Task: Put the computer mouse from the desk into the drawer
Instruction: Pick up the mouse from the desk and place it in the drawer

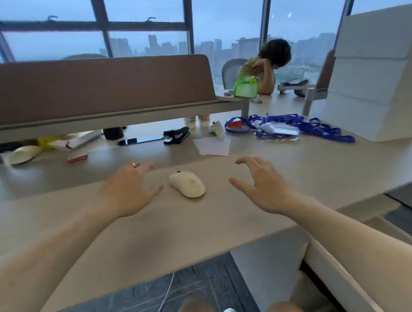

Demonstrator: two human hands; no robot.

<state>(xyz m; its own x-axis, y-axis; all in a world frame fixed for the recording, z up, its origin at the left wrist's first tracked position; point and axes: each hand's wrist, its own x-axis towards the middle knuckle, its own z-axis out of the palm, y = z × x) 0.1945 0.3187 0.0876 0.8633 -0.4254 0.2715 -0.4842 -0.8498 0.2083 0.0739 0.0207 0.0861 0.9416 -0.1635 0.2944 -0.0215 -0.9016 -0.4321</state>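
A cream-white computer mouse [187, 184] lies on the light wooden desk [156, 226], near its middle. My left hand [127, 188] hovers just left of the mouse, fingers spread, a ring on one finger, holding nothing. My right hand [260, 183] hovers to the right of the mouse, fingers curled and apart, also empty. Neither hand touches the mouse. Under the desk at the lower right stands a white drawer unit [337, 271]; whether its drawer is pulled out I cannot tell.
Behind the mouse lie a sheet of paper [214, 146], a black stapler [176, 135], a phone [140, 140], a small red box [77, 158] and blue lanyards [305, 126]. A brown partition [92, 86] runs across the back. White boxes [378, 76] stack at right. A person sits beyond.
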